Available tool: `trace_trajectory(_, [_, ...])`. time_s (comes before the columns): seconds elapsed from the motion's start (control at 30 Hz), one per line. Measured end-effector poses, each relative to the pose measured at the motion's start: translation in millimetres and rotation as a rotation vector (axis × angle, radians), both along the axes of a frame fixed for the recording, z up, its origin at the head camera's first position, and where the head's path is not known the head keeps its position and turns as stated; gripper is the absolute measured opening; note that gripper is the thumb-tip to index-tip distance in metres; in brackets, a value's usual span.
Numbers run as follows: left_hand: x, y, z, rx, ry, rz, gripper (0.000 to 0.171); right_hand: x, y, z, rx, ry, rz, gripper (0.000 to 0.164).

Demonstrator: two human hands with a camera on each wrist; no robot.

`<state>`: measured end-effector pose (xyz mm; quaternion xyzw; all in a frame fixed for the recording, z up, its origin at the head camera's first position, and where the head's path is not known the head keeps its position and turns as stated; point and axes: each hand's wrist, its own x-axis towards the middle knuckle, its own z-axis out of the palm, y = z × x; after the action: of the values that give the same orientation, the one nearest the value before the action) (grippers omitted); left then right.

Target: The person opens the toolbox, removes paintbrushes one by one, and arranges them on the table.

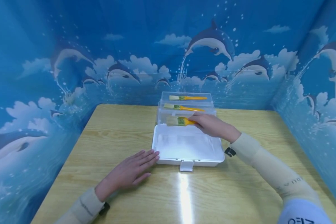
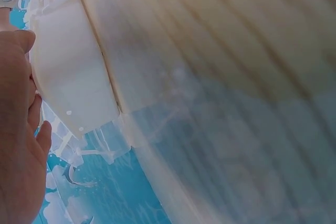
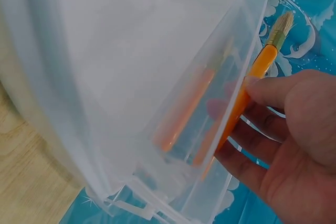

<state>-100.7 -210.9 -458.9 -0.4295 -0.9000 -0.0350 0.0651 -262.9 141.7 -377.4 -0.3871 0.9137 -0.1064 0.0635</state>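
My right hand (image 1: 210, 124) pinches the yellow-orange handle of a flat paintbrush (image 1: 181, 121), whose bristles point left, at the front clear tray of an opened white box (image 1: 186, 144). In the right wrist view, thumb and fingers of the right hand (image 3: 294, 140) close round the brush handle (image 3: 257, 69) beside the tray's clear wall. With straight fingers my left hand (image 1: 131, 169) touches the box's front left corner; the left wrist view shows part of that hand (image 2: 21, 129) against the white box (image 2: 73, 66).
Two similar paintbrushes lie in the raised clear trays behind: one in the middle tray (image 1: 184, 108), another in the top tray (image 1: 188, 98). A white latch (image 1: 186, 165) hangs at the box front. The wooden table (image 1: 117, 130) backs onto a blue dolphin-print curtain (image 1: 145, 37).
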Motion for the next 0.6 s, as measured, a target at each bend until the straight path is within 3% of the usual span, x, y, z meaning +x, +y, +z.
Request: trace_trajectory(0.6, [-1.3,1.6,1.3,0.012,0.008,-0.019,0.061,8.5,16.7,2.9,-0.037,0.017,-0.044,0.037])
